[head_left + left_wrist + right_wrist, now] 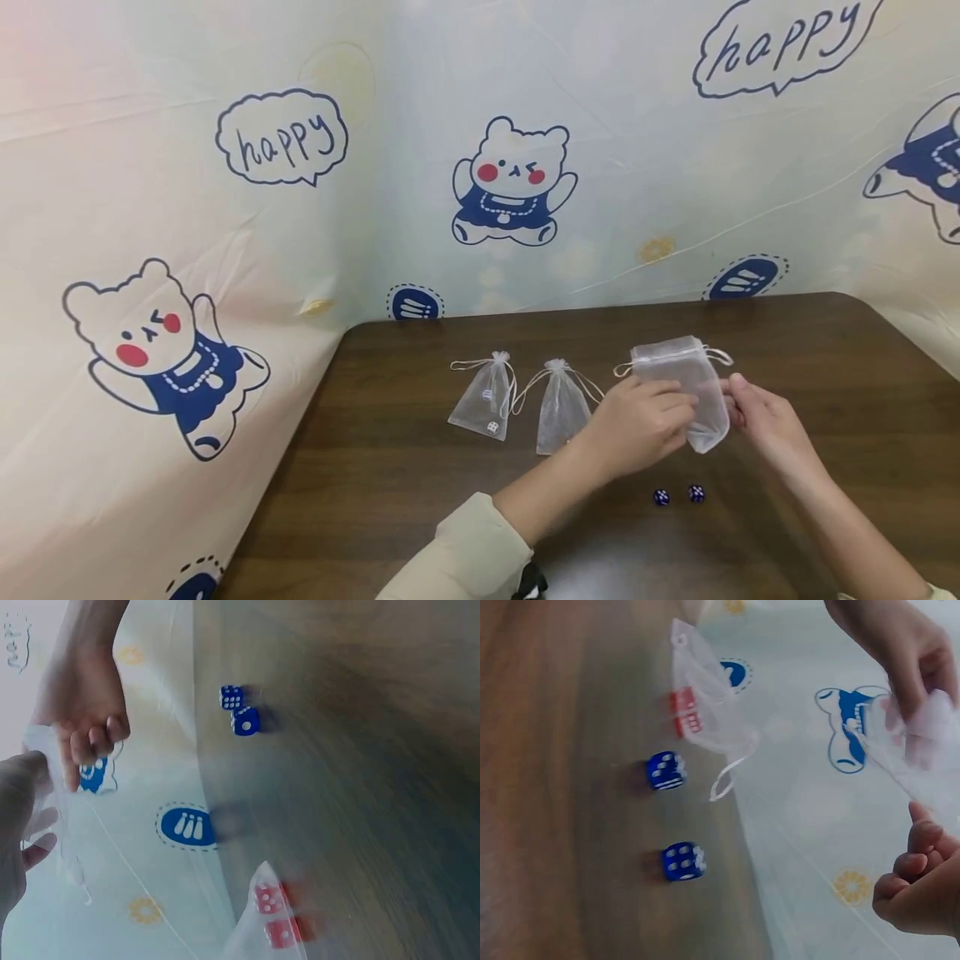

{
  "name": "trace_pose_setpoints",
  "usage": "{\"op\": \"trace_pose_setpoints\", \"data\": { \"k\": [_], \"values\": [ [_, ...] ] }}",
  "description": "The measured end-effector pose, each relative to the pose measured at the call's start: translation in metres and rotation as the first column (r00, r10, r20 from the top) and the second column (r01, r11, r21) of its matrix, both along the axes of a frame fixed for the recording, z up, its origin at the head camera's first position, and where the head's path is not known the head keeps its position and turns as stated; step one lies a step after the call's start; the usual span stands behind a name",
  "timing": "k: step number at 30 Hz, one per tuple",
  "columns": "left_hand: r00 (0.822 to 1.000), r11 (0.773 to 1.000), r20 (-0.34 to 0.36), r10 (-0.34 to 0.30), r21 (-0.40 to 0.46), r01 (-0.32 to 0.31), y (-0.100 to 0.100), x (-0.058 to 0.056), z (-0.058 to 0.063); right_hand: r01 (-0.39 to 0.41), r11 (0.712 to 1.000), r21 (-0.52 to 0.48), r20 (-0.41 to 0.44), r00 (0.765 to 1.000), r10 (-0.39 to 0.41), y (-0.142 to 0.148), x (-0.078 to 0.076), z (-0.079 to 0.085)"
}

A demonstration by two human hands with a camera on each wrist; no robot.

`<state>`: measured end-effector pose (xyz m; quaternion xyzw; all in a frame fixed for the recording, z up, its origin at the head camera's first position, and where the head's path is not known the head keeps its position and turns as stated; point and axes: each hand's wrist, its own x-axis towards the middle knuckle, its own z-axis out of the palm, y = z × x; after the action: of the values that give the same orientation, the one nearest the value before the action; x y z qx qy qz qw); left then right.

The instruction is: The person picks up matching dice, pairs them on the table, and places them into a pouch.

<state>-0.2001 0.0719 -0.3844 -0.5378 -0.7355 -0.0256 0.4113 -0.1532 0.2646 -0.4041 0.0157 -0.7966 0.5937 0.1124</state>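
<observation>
My left hand (648, 417) grips a white sheer drawstring bag (705, 396), its thumb lying against the mesh in the left wrist view. At the bag's right side, my right hand (765, 417) pinches the edge, with the other fingers curled; its thumb is partly hidden in the wrist views. A white cord loops out at either side of the bag's neck. Below the hands, on the table, lie two blue dice with white dots, one blue die (661, 497) left of the other blue die (697, 493).
Two tied sheer bags lie left on the brown table (360, 467): one bag (468, 412) with pale dice, another bag (558, 408) partly behind my left forearm. Red dice (281, 934) show inside it in the left wrist view. A printed cloth (420, 208) hangs behind the table.
</observation>
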Motion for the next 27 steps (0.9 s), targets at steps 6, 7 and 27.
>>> {"op": "trace_pose_setpoints", "data": {
  "k": [6, 7, 27],
  "values": [
    [0.995, 0.996, -0.097, 0.03, -0.078, -0.038, -0.013, 0.004, -0.005, -0.023, 1.0, -0.009, 0.055, 0.998, 0.024, -0.01, -0.006, 0.007],
    [0.994, 0.996, -0.103, 0.03, -0.086, -0.038, -0.014, 0.004, -0.006, -0.016, 1.0, -0.004, 0.068, 0.998, 0.016, -0.012, -0.007, 0.008],
    [0.855, 0.932, 0.514, -0.062, 0.336, -0.135, -0.062, -0.016, 0.044, 0.272, 0.956, 0.112, -0.299, 0.927, -0.229, -0.012, 0.008, 0.016]
  ]
}}
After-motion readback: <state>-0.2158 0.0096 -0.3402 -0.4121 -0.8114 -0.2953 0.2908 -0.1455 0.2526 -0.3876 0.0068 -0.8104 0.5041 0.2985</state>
